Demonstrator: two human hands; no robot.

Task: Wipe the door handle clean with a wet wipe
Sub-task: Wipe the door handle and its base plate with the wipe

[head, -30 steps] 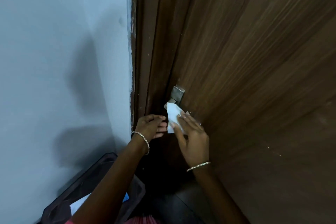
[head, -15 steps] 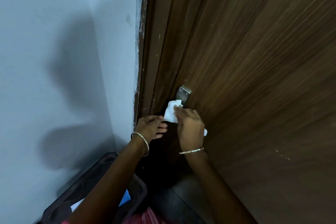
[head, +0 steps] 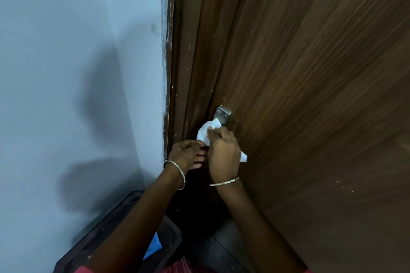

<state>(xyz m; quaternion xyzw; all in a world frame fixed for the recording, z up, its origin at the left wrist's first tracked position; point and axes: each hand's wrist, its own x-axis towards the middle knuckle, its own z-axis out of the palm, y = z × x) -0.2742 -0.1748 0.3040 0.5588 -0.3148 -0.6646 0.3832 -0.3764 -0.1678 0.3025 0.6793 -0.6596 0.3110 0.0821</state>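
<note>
One wipe is gripped by the right hand against one metal handle; what the left hand holds cannot be told; wooden door, blue wall.

Left bangle: thin, silver-toned metal, fine beaded rim, sits loose at the wrist | Right bangle: thin, pale gold-silver, same beaded rim | Forearms: bare down to the frame edge | Cloth: pink-red, faintly striped, at bottom edge; detail blurred
</note>
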